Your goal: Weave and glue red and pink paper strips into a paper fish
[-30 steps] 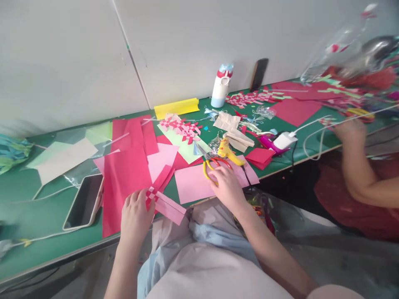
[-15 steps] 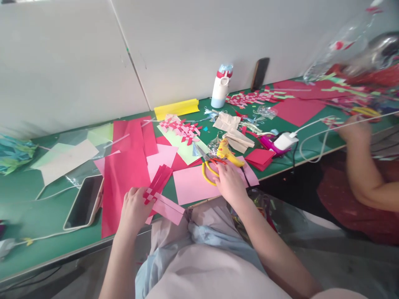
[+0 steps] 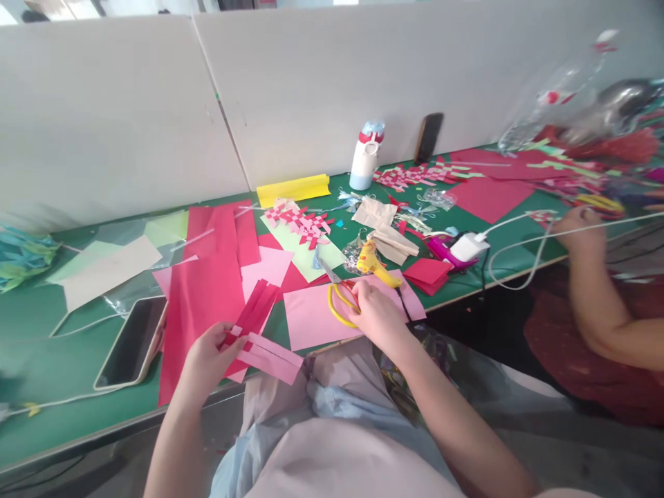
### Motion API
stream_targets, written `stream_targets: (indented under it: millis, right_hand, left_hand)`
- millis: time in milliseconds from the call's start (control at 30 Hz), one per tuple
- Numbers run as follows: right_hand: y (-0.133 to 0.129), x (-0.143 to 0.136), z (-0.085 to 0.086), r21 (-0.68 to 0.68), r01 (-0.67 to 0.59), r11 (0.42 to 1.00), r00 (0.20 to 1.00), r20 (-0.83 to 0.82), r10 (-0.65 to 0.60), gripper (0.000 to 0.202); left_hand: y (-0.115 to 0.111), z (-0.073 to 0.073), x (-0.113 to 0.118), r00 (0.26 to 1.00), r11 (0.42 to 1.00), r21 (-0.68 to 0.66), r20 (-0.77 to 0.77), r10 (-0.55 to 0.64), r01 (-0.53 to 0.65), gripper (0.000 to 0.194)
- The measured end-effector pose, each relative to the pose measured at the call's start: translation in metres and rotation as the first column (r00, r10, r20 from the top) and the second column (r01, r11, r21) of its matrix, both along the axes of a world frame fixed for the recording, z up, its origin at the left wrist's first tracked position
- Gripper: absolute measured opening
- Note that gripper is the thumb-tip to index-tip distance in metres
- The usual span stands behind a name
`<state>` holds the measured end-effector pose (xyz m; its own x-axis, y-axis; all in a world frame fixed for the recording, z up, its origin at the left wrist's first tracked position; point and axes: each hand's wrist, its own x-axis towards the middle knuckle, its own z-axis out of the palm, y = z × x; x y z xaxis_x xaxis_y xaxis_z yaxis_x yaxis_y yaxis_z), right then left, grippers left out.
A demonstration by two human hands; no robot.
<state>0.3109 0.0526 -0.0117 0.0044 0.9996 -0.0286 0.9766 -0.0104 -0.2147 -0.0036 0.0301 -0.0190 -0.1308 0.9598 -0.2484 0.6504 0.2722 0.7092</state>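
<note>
My left hand pinches a woven paper piece at its checkered corner, between thumb and fingers. Red slit strips point up from that corner, and pink slit strips reach to the right. My right hand closes on the handles of a pair of yellow-handled scissors. Their blades point away toward the back left, over pink paper. Just beyond this hand lies a yellow glue gun. Finished-looking checkered woven pieces rest on a pale green sheet.
Red paper sheets and a phone lie to the left. A white bottle stands by the partition. A white charger with a cable sits on the right, near another person's hand.
My right hand has taken hold of the scissors and drawn them slightly toward me. My left hand has shifted its grip on the woven paper, and the thumb now shows. The view has tilted up slightly.
</note>
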Motion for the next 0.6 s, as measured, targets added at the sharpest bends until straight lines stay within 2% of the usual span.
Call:
stream_targets:
  millis: [133, 267, 367, 433, 467, 533, 600]
  right_hand:
    - [-0.007, -0.002, 0.001, -0.071, 0.026, 0.997, 0.989, -0.145, -0.036, 0.023]
    - [-0.009, 0.002, 0.002, -0.065, 0.024, 0.998, 0.977, -0.208, -0.037, 0.028]
    - [-0.01, 0.006, -0.003, -0.049, 0.086, 0.995, 0.92, -0.378, -0.098, 0.034]
    - [-0.011, 0.006, -0.01, -0.067, 0.107, 0.992, 0.794, -0.595, -0.126, 0.038]
    - [-0.012, 0.006, -0.013, -0.091, 0.091, 0.992, 0.692, -0.711, -0.129, 0.039]
    - [-0.013, 0.001, -0.019, -0.158, 0.019, 0.987, 0.433, -0.889, -0.15, 0.043]
    - [-0.017, -0.006, -0.021, -0.223, -0.082, 0.971, 0.216, -0.955, -0.201, 0.05]
  left_hand:
    - [-0.004, -0.002, 0.001, 0.99, 0.999, 0.003, 0.133, 0.051, -0.052, 0.042]
    - [-0.007, -0.004, 0.006, 0.965, 0.994, 0.035, 0.245, 0.095, -0.107, 0.046]
    - [-0.008, -0.005, 0.009, 0.916, 0.989, 0.006, 0.376, 0.137, -0.151, 0.047]
    - [-0.009, -0.004, 0.009, 0.876, 0.986, -0.019, 0.456, 0.156, -0.166, 0.046]
    - [-0.01, -0.004, 0.009, 0.854, 0.984, -0.026, 0.494, 0.164, -0.175, 0.044]
    - [-0.013, -0.002, 0.009, 0.798, 0.976, -0.027, 0.571, 0.194, -0.218, 0.039]
    - [-0.016, 0.002, 0.01, 0.736, 0.962, -0.024, 0.638, 0.225, -0.274, 0.035]
